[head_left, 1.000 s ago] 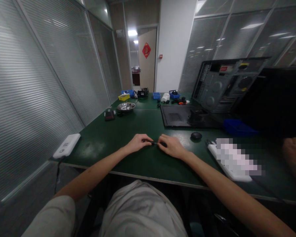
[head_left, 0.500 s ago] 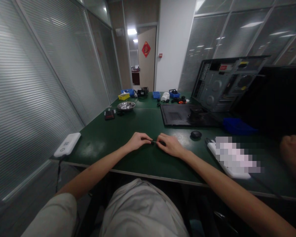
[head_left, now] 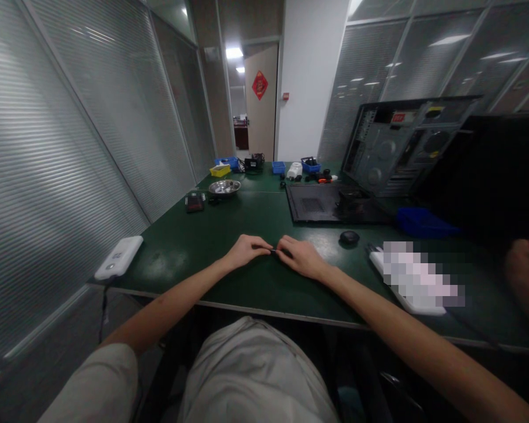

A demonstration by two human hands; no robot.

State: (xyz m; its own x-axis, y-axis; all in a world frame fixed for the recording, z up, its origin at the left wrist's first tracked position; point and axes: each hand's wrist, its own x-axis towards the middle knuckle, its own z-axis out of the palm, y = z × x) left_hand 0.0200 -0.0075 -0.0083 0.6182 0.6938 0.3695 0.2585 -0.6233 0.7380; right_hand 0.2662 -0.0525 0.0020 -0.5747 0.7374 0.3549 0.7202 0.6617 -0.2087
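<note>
Over the front of the green table (head_left: 238, 217), my two hands are nearly fingertip to fingertip. My left hand (head_left: 247, 251) is closed in a pinch on one end of a small dark piece (head_left: 273, 251). My right hand (head_left: 300, 256) pinches the other end, where a short pale glint shows. The piece is mostly covered by my fingers and too small to name. To the right of my right hand lies a round black object (head_left: 349, 238), apart from it.
An opened computer case (head_left: 390, 153) stands at right behind a black panel (head_left: 311, 205) and a blue tray (head_left: 425, 222). A metal bowl (head_left: 224, 188) sits at back left. White devices lie at left (head_left: 119, 257) and right (head_left: 397, 288). Another person's hand (head_left: 526, 267) is at far right.
My right hand has moved slightly left toward my left hand. The gap between the fingertips is narrower, and less of the thin pale part shows.
</note>
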